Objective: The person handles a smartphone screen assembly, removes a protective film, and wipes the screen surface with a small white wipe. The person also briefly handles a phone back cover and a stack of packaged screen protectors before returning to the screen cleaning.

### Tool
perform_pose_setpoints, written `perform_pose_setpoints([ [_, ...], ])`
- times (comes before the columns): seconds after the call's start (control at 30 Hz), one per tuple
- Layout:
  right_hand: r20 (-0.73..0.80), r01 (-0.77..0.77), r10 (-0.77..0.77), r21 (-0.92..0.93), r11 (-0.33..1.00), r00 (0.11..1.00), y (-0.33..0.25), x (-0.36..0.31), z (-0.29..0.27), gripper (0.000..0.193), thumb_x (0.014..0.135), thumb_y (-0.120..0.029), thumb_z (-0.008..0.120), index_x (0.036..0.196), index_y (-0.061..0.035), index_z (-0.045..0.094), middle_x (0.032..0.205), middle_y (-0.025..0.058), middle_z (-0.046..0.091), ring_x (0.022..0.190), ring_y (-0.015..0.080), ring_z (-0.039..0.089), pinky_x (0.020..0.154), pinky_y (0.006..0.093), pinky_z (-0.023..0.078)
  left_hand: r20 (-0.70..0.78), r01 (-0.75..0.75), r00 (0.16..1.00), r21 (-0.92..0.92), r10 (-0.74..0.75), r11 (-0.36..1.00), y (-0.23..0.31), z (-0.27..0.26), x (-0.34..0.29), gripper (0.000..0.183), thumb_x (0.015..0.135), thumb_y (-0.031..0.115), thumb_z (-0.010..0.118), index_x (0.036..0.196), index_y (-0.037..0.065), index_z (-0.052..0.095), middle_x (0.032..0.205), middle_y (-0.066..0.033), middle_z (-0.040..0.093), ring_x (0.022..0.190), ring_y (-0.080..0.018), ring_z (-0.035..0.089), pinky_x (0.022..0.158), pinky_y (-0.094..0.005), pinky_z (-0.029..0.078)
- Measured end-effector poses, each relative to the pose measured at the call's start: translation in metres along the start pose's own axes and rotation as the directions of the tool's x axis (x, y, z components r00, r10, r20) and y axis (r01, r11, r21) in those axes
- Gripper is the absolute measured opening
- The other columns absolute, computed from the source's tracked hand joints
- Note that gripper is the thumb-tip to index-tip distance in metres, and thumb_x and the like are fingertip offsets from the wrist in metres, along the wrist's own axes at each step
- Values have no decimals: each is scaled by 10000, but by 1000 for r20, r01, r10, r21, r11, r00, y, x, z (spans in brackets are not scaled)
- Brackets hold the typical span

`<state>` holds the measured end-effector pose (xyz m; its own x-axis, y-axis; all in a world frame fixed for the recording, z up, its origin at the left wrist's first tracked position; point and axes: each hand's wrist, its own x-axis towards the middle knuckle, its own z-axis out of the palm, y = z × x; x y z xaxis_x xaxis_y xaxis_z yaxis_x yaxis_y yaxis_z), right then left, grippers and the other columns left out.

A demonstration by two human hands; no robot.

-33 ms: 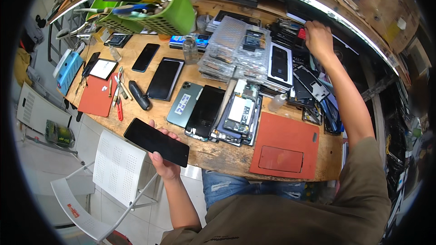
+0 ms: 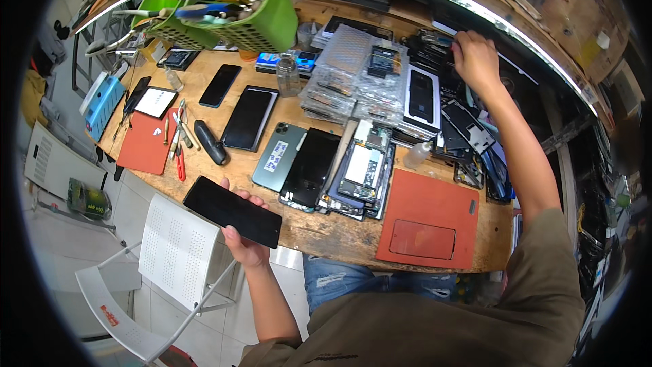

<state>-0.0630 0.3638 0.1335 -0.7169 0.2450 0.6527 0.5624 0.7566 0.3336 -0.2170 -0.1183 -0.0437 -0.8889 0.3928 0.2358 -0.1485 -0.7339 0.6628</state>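
Observation:
My left hand (image 2: 246, 247) grips a black smartphone (image 2: 233, 212) at the table's front edge, its dark screen facing up. At the far right, my right hand (image 2: 477, 61) reaches to a heap of dark phone parts (image 2: 445, 75); its fingers are curled and their tips hidden, so what they hold cannot be seen. Below that arm, a clear phone-shaped sheet (image 2: 423, 239) lies on an orange-red mat (image 2: 435, 197). Left of the mat are opened phones with bare boards (image 2: 363, 166), a black-screened phone (image 2: 310, 166) and a green phone lying back up (image 2: 279, 156).
A green basket of tools (image 2: 258, 13) stands at the back left. Bubble-wrapped packs (image 2: 339, 68) are stacked mid-table beside a glass bottle (image 2: 287, 76). Tweezers and red-handled pliers (image 2: 180, 163) lie near a second mat (image 2: 139, 149). A white folding chair (image 2: 180, 251) stands at the front left.
A red piece beside my right fingertips no longer shows. The whole view has shifted slightly; my left hand keeps its hold on the smartphone.

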Motion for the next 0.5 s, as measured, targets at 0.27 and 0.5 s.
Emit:
perform_pose_setpoints([
  [0.27,-80,277,-276,512,813,958,-157,101,-8,154,915,-126,612,1014,-42,693,1003,203,722,894,423,710,810,520,579,-64,-78,995,7,78,997,4,-37,40,890,995,474,601,1635,-1,206,1207,-127,602,1018,-230,639,904,-372,555],
  [0.5,195,473,-601,452,756,775,-251,201,80,234,927,-132,607,1099,-28,727,949,184,753,846,372,744,775,454,599,-226,-189,945,216,237,958,-8,-40,37,934,960,501,627,1610,-33,222,1126,-142,583,901,-218,662,720,-391,646],
])
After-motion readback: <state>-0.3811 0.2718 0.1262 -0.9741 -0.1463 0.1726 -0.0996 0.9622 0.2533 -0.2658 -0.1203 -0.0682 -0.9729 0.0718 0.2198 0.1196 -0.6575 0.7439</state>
